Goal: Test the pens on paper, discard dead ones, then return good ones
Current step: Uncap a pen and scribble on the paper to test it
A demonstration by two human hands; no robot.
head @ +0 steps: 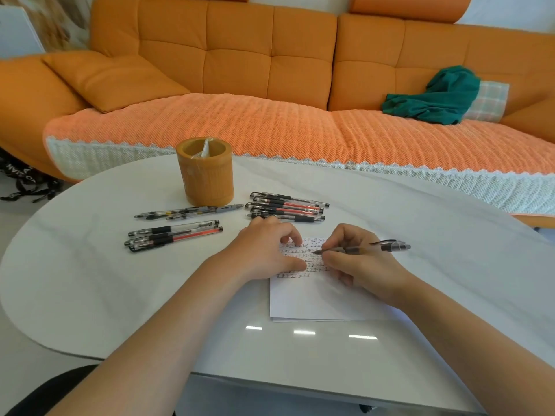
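One pen under test, centre frame.
Right hand fingers grip the pen, tip on paper; left hand, fingers curled, pins the sheet steady.

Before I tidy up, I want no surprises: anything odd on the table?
Only the pen holder: it holds crumpled clear wrapping, no pens. The pens lie in loose groups on the table.

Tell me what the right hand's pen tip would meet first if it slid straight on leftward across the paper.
Most likely the left hand, whose thumb and fingers press the paper just left of the pen held by the right hand.
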